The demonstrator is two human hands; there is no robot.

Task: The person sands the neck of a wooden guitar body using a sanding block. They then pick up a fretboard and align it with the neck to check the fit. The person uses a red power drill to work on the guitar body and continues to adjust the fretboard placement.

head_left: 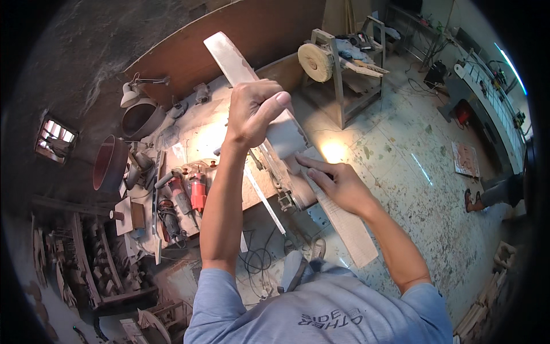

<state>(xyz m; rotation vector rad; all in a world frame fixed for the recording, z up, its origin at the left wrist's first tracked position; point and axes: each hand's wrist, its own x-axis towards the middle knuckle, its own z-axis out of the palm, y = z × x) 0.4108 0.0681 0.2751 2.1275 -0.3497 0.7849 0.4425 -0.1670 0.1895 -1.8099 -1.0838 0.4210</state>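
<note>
My left hand (253, 112) grips a long pale wooden plank (232, 57) that lies along the workbench (197, 123) and reaches toward the brown wall board. My right hand (335, 180) rests with fingers spread on the near part of the same plank (349, 226), which sticks out past the bench edge over the floor. Under the plank, between my hands, sits a metal machine part (283, 192) fixed to the bench; a thin metal rail runs beside it.
Red power tools (195, 192), a round drum (109, 163) and a desk lamp (130, 94) crowd the bench's left side. A stand with a round buffing wheel (315, 62) is behind. Cables lie on the stained floor. Another person's foot (474, 200) shows at right.
</note>
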